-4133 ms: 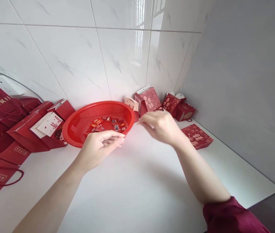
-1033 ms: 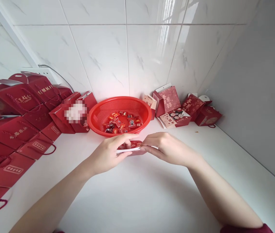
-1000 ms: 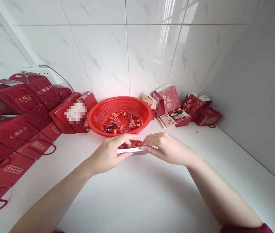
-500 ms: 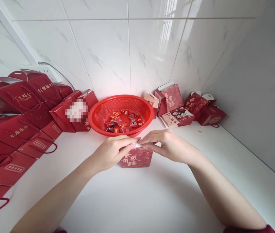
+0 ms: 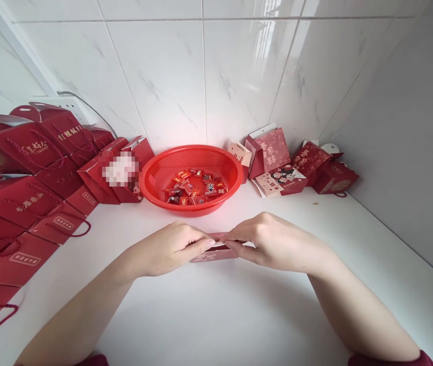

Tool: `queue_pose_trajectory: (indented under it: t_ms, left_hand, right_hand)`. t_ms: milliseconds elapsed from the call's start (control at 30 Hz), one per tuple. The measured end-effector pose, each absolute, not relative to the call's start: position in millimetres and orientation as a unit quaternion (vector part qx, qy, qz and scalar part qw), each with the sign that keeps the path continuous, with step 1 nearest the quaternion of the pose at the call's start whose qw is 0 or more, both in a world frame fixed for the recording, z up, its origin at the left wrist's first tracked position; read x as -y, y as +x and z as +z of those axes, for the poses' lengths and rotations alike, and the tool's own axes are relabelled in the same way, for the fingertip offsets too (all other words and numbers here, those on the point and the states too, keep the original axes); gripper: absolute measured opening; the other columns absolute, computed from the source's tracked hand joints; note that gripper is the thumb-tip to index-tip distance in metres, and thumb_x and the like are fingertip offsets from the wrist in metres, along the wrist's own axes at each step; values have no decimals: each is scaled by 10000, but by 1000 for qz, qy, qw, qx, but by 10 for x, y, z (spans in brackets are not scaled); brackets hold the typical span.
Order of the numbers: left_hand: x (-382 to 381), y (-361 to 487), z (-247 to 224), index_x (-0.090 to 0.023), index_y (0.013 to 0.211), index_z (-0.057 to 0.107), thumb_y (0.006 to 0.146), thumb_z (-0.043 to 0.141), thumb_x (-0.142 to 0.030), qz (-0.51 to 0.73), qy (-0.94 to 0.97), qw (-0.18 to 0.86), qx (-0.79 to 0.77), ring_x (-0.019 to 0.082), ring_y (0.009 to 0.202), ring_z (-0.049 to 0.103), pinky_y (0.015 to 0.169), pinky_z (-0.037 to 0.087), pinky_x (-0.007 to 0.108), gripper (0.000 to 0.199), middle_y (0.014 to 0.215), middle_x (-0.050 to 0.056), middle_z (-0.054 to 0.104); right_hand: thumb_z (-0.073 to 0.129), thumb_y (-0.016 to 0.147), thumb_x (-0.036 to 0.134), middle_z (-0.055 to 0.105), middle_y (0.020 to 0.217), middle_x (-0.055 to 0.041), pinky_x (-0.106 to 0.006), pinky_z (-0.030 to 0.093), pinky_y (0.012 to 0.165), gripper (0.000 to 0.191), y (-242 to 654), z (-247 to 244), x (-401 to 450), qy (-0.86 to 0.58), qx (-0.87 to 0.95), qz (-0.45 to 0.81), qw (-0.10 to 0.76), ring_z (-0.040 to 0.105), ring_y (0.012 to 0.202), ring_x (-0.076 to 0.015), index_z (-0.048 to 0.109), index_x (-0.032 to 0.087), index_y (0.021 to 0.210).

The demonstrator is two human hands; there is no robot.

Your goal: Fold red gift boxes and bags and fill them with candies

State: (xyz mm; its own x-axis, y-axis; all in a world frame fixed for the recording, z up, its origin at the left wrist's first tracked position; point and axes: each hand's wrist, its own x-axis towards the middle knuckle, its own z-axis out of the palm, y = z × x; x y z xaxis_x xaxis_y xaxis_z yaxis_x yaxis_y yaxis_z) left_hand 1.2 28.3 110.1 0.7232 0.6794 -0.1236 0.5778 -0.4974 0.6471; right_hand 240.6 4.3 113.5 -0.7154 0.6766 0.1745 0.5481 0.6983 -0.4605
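Note:
A small red paper gift box [image 5: 213, 254] with pale printed characters lies on the white tabletop in front of me, its front face seen at a steep slant. My left hand [image 5: 176, 249] pinches the left part of its top edge between thumb and fingers. From the other side my right hand [image 5: 277, 241] grips the right part of the same edge, fingertips almost meeting those of the left. A pale strip and a dark gap show between the flaps. Much of the box is hidden by both hands. Just behind it stands a red plastic basket [image 5: 235, 188] holding wrapped candies [image 5: 188, 188].
Red gift boxes with cord handles [image 5: 29, 198] are stacked along the left. More red boxes [image 5: 271, 150] lean at the back right, near a printed one lying down [image 5: 283, 180]. A tiled wall [image 5: 163, 76] closes off the back, with a power strip [image 5: 71, 109] at left.
Both hands have moved down a little with the top of the box, whose front now looks much shorter. The gap between its top flaps shows more. The view has shifted slightly.

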Motion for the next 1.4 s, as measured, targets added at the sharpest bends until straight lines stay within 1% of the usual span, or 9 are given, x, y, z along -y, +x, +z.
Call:
queue_pose_trajectory:
  t_ms: [367,567,700,800,967,1100,1200,1300,1400]
  left_hand:
    - [-229,33,1158,-160,652,549,1031,329,-366,2,886,293,-360,92,524,437,536,279,256,484,617,-11,539]
    - [-138,46,1085,-165,605,541,1016,355,-329,45,893,241,-376,97,494,447,521,284,264,481,561,-11,537]
    - [-103,79,1108,-173,636,595,1018,365,-323,73,907,180,-372,100,492,460,522,271,274,471,570,-14,564]
    - [-163,81,1115,-178,638,607,1014,386,-330,84,901,141,-402,113,506,472,512,269,269,462,566,-14,568]
    - [-365,24,1052,-267,1172,679,984,431,-246,156,859,225,-433,160,901,676,756,492,243,312,1060,0,735]
    - [-437,-10,1073,-308,1441,466,890,458,-78,182,893,226,-345,185,1322,513,1075,439,326,598,1468,23,526]
    - [-434,-30,1133,-289,1241,634,783,421,41,137,936,203,-253,198,1414,413,1173,341,389,603,1514,5,475]
    - [-428,-59,1163,-231,944,696,720,408,61,83,937,224,-253,206,1366,475,1012,491,311,467,1470,3,524]
    - [-424,-85,1159,-217,882,684,710,379,60,76,923,238,-293,196,1271,553,922,511,274,446,1378,4,594]
  right_hand:
    - [489,958,181,650,660,-14,-260,293,511,217,2334,1064,7,-370,911,116,140,402,492,-102,669,160,838]
    - [577,947,330,685,710,-23,-259,347,543,209,2223,1064,33,-437,869,159,166,571,578,-142,652,197,803]
    - [598,894,200,715,805,-29,-256,413,596,65,2298,1144,70,-455,856,193,152,638,677,-168,659,222,898]
    - [538,844,77,719,887,-27,-263,442,628,306,2371,1176,96,-455,859,186,143,644,716,-175,605,221,1106]
    - [387,869,22,692,1163,-38,-293,462,713,493,2426,1098,-14,-418,883,162,141,664,871,-187,611,265,1235]
    - [435,892,124,750,988,-36,-313,464,729,327,2435,1074,-226,-477,848,187,133,681,871,-210,720,212,1025]
    - [470,867,132,764,904,-1,-294,453,698,295,2445,1112,-336,-473,844,214,132,681,819,-190,745,231,910]
    - [488,848,127,770,943,14,-289,453,702,310,2460,1144,-374,-464,850,218,122,681,845,-189,757,245,945]
    - [506,830,115,769,957,21,-281,463,703,331,2479,1169,-403,-446,862,222,95,681,861,-187,761,264,980]
